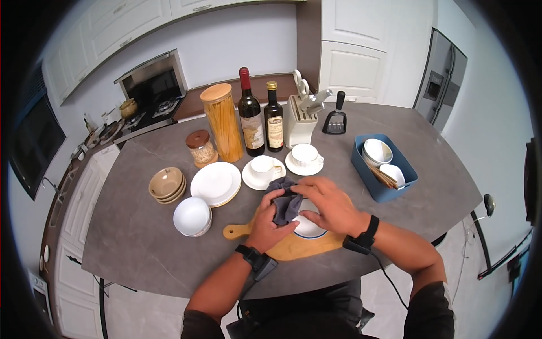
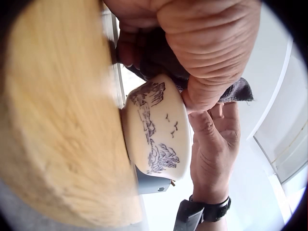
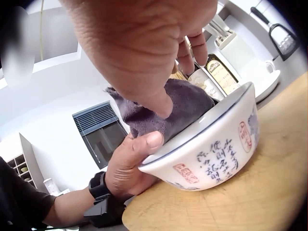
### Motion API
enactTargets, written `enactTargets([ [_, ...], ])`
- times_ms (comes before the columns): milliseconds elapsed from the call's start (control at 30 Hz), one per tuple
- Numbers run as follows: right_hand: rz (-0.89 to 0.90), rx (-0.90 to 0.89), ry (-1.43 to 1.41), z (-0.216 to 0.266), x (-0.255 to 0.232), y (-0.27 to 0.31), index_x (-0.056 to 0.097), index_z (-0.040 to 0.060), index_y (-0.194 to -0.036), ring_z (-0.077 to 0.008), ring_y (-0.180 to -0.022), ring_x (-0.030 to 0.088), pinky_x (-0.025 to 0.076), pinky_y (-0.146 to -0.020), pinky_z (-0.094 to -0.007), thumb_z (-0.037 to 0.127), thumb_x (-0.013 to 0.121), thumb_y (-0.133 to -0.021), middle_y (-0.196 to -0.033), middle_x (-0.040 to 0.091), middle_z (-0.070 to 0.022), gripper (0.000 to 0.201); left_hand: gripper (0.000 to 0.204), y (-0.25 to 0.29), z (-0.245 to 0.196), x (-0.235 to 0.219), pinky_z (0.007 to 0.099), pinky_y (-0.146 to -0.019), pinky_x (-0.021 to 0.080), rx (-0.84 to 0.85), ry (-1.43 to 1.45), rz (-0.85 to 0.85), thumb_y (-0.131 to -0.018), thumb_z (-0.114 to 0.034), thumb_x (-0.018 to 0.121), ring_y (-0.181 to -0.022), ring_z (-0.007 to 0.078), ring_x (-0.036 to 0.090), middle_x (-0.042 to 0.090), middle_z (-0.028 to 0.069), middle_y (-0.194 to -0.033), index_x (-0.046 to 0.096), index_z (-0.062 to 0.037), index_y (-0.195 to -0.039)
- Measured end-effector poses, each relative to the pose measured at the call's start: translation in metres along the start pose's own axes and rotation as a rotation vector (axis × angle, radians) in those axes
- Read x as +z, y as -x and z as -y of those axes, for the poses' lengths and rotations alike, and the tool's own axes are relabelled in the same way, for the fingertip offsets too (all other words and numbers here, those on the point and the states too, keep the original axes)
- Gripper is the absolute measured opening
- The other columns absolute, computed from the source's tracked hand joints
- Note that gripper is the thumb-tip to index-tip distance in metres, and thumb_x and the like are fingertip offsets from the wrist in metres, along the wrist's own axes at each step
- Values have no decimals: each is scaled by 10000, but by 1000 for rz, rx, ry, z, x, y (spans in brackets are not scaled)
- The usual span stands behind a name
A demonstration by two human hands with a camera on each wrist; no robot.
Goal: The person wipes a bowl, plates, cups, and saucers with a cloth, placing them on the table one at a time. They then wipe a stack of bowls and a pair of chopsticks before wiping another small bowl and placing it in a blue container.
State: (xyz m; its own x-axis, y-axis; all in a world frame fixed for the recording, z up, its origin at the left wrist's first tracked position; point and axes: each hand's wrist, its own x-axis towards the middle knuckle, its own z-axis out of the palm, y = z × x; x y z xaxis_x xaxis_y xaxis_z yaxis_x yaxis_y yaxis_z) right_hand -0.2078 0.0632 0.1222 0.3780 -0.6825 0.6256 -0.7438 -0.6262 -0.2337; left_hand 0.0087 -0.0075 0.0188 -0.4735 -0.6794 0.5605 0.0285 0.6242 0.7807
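Observation:
A white bowl (image 1: 310,227) with a blue rim stands tilted on the wooden board (image 1: 293,248); dark drawings (image 2: 161,130) and blue and red writing (image 3: 216,161) mark its outside. My left hand (image 1: 265,227) grips the bowl's left side, thumb at the rim, its fingers against a dark grey cloth (image 1: 287,208). From the right, my right hand (image 1: 333,208) holds the bunched cloth at the bowl's edge, thumb on the cloth (image 3: 178,108) and fingers spread beyond it. The cloth and hands hide part of the bowl's inside.
White cups on saucers (image 1: 262,178) and stacked plates (image 1: 215,184) stand beyond the board. White bowls (image 1: 192,216) and brown bowls (image 1: 167,183) are at left. Behind are a pasta jar (image 1: 224,124), bottles (image 1: 252,121) and a knife block (image 1: 299,124); a blue bin (image 1: 377,187) is at right.

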Motion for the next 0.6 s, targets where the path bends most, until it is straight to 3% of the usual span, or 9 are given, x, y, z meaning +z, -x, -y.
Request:
enactTargets([
  [67, 52, -84, -40, -10, 14, -3, 655, 96, -1235, -377, -1178, 602, 496, -970, -478, 26, 834, -762, -1202, 658, -139, 510, 562, 0, 4, -1, 383, -1131, 475, 28, -51, 1, -814, -116, 900, -1391, 270, 533, 459, 146, -1546, 659, 46, -1296],
  [167, 101, -57, -77, -30, 26, -8, 644, 93, -1126, -390, -1140, 605, 497, -964, -474, -29, 812, -703, -1147, 655, -117, 471, 636, 0, 1, -1, 375, -1069, 521, 53, -104, -10, -810, -136, 913, -1363, 262, 557, 442, 152, -1566, 632, 23, -1358],
  [200, 102, -59, -80, -34, 25, -7, 644, 93, -1126, -390, -1140, 605, 497, -964, -474, -29, 812, -703, -1147, 655, -117, 471, 685, 1, -1, 0, 360, -1020, 543, -47, -25, -33, -808, -144, 920, -1342, 257, 572, 429, 152, -1575, 604, 3, -1398],
  [233, 25, 5, -73, -32, 19, -8, 634, 93, -1093, -393, -1120, 605, 495, -957, -475, -46, 804, -673, -1118, 651, -112, 474, 735, 1, -5, 1, 346, -971, 565, -147, 56, -57, -805, -151, 927, -1322, 251, 588, 417, 153, -1584, 577, -17, -1438],
  [367, -105, 85, -8, -40, 6, 0, 621, 92, -1055, -399, -1083, 605, 487, -934, -477, -67, 800, -607, -1074, 646, -114, 508, 857, 4, 13, 4, 312, -907, 577, -99, 2, -46, -825, -97, 922, -1175, 178, 619, 357, 123, -1619, 452, -29, -1539],
  [433, -69, 67, -5, -40, -5, 8, 620, 86, -1034, -389, -1079, 609, 486, -927, -471, -74, 793, -615, -1074, 651, -112, 480, 901, 4, 18, 6, 309, -880, 580, -32, 34, -55, -821, -54, 916, -1100, 158, 621, 388, 117, -1577, 406, -43, -1564],
  [500, 87, -98, 86, -40, -12, 16, 613, 81, -1020, -382, -1088, 613, 485, -926, -468, -36, 787, -646, -1083, 655, -105, 428, 894, 5, 18, 7, 314, -867, 581, -78, 86, -65, -795, -50, 921, -1080, 173, 619, 410, 117, -1549, 437, -59, -1546],
  [533, 183, -123, 88, -34, -20, 18, 657, 75, -1014, -364, -1096, 630, 491, -926, -466, 92, 844, -719, -1081, 678, -104, 350, 887, 6, 17, 8, 319, -854, 582, -120, 134, -72, -769, -46, 925, -1059, 189, 617, 433, 118, -1522, 468, -75, -1529],
  [600, 262, -124, 19, -29, -22, 22, 685, 71, -1012, -359, -1097, 638, 492, -934, -470, 174, 870, -749, -1064, 693, -109, 337, 879, 7, 25, 8, 317, -847, 580, -137, 148, -54, -765, -23, 912, -1052, 186, 616, 436, 112, -1507, 469, -73, -1522],
])
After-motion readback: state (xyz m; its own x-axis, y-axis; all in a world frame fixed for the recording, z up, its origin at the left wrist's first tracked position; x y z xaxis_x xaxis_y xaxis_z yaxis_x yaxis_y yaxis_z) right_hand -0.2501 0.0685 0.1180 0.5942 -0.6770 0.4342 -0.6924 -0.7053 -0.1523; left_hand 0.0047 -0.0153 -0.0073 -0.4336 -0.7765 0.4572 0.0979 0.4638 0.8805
